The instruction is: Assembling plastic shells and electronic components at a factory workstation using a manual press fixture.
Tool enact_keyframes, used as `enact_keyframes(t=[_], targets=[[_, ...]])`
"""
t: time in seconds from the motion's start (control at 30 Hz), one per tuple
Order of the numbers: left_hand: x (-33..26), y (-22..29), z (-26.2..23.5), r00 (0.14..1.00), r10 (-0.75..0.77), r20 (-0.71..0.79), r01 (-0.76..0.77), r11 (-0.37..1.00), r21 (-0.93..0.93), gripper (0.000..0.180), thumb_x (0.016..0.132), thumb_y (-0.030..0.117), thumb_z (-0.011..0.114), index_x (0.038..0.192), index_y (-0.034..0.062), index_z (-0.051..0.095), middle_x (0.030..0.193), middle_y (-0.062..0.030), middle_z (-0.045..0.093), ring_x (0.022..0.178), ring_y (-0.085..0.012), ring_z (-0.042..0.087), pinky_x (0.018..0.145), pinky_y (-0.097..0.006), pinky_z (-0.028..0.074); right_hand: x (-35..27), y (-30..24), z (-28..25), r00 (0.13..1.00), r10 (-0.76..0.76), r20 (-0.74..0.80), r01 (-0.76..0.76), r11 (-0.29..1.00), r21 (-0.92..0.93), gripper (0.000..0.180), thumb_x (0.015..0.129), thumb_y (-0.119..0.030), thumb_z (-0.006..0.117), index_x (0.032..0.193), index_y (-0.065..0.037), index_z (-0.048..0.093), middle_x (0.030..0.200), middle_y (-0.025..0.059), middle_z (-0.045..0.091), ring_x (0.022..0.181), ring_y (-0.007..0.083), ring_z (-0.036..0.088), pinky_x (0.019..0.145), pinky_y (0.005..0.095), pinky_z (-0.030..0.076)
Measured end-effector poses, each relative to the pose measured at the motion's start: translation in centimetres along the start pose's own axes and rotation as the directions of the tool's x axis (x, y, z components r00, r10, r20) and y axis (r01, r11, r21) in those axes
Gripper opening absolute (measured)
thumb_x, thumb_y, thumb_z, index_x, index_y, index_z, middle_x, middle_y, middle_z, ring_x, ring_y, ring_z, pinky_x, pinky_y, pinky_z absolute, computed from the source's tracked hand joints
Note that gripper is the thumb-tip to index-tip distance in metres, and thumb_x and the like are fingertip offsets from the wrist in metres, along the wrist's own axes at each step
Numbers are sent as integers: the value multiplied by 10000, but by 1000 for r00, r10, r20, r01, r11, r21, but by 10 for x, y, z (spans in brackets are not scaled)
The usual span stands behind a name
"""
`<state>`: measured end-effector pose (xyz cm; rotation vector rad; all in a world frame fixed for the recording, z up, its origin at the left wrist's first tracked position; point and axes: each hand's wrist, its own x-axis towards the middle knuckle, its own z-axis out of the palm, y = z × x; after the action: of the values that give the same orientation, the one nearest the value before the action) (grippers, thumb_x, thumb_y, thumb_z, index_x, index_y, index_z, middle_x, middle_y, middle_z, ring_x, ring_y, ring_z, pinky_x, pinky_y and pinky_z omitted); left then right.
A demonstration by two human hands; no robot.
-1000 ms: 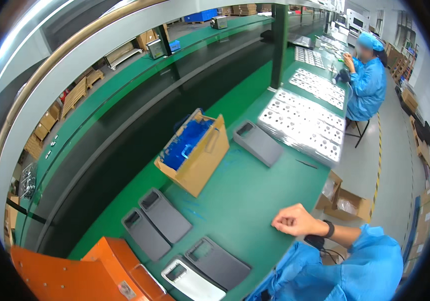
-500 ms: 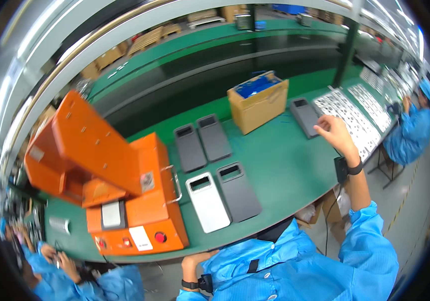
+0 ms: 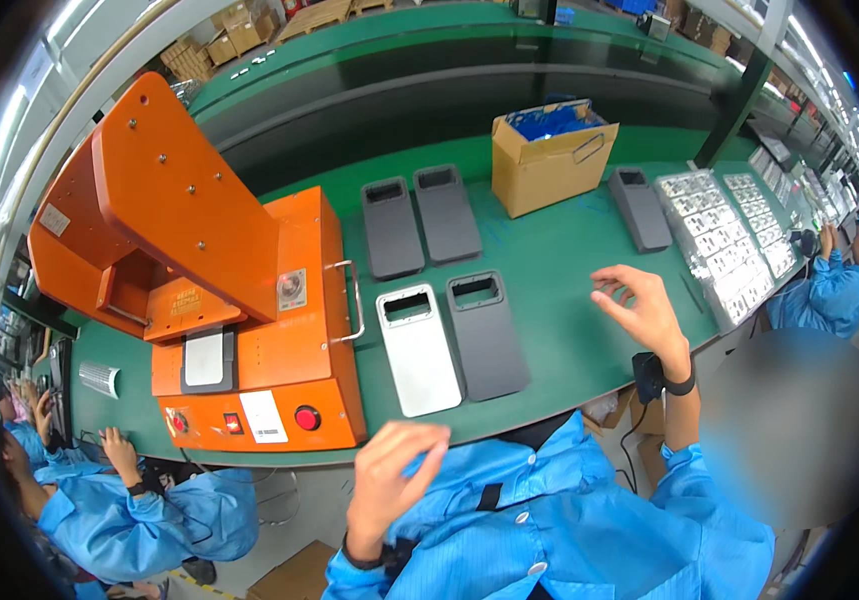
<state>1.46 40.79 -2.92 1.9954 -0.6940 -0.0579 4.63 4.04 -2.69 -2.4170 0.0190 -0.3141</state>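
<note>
My right hand [image 3: 641,312] hovers over the green bench top, empty, its fingers curved and the thumb apart. At the bench's front edge my left hand [image 3: 389,480] is raised, thumb apart from the fingers, with nothing seen in it. Between the hands and the orange machine lie a white housing [image 3: 424,365] with a rectangular window and a dark grey housing [image 3: 491,350] of like shape. Behind them lie two more dark grey housings, one on the left [image 3: 391,235] and one on the right [image 3: 449,222]. Another grey housing [image 3: 641,220] lies beyond my right hand.
An orange press-like machine [image 3: 249,370] with red buttons and a metal handle stands left, a pale plate in its front. A cardboard box [image 3: 554,170] with blue contents stands at the back. Trays of small parts [image 3: 714,240] lie right. Co-workers in blue sit at both sides.
My right hand has drawn back leftward and nearer, away from the far right grey housing. My left hand has risen from beside my body to the bench edge. The view has shifted.
</note>
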Motion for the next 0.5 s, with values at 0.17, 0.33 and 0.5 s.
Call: enact_keyframes(t=[0.17,0.33,0.5], targets=[[37,25,-1,977,160,-143,-211,836,-506,173,792,-62,587,923,-47,699,811,-172,697,772,-313,666,710,-367,536,-12,-50,38,975,-207,76,193,969,156,277,778,-120,752,1030,-30,677,949,91,698,770,203,649,645,296,506],[26,94,-14,974,6,-228,-120,863,-490,197,807,-53,569,973,-47,674,813,-159,678,758,-302,654,717,-374,538,-22,-55,48,968,-233,94,218,964,149,224,770,-50,736,989,-31,693,913,89,696,749,201,632,657,295,508],[-21,170,-1,921,-225,-320,125,944,-305,190,844,-11,592,1023,-13,655,856,-122,670,747,-243,643,741,-351,539,-44,-50,53,976,-181,119,130,929,346,188,755,-11,716,942,-16,718,900,102,713,752,195,652,674,295,522]])
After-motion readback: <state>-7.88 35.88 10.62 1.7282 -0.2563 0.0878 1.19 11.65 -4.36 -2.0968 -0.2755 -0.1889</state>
